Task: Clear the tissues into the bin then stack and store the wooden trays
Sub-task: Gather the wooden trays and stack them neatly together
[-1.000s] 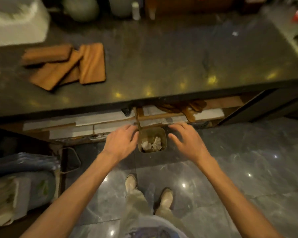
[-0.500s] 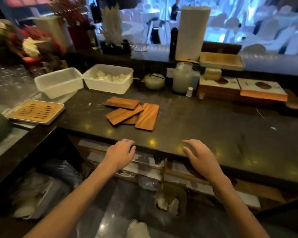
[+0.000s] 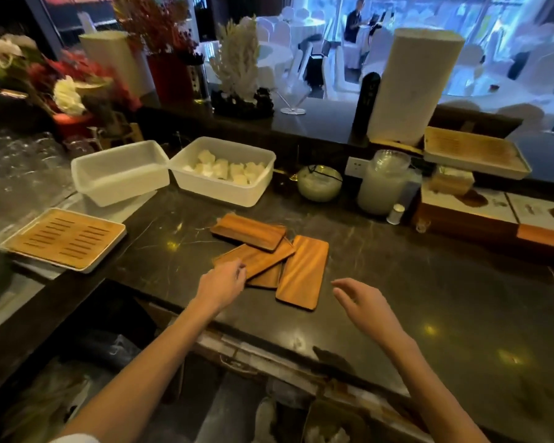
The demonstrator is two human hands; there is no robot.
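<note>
1. At the far left, a slatted tray (image 3: 63, 239) sat on the counter's left wing, with blurred flowers (image 3: 65, 94) beyond it; what lay on the shelf under the counter there was too dark to tell.
2. Two white tubs stood side by side farther back: the left tub (image 3: 119, 172) looked bare inside, and the right tub (image 3: 222, 174) held pale lumps too small to name.
3. The left hand (image 3: 219, 284) reached forward over the near edge of the dark counter (image 3: 429, 289), palm down, fingers curled loosely and touching the near left corner of the wooden trays (image 3: 271, 254). It covered that corner, so I could not tell whether it had pinched the tray or merely rested on it.
4. The trays lay in a loose, overlapping heap in the middle of the counter: one across the far side on top, two slanted under it, and one long tray (image 3: 303, 276) at the right, nearest the edge. How many lay beneath was hidden.
5. The right hand (image 3: 362, 302) hovered above the counter, near the long tray but apart from it, fingers spread and slightly bent, holding nothing.
6. Low at the bottom edge, under the counter, the bin (image 3: 328, 426) was cut off by the frame, with pale tissues (image 3: 325, 435) dimly visible inside.
7. At the far right, a tall white roll (image 3: 413, 84) stood behind another slatted tray.
</note>
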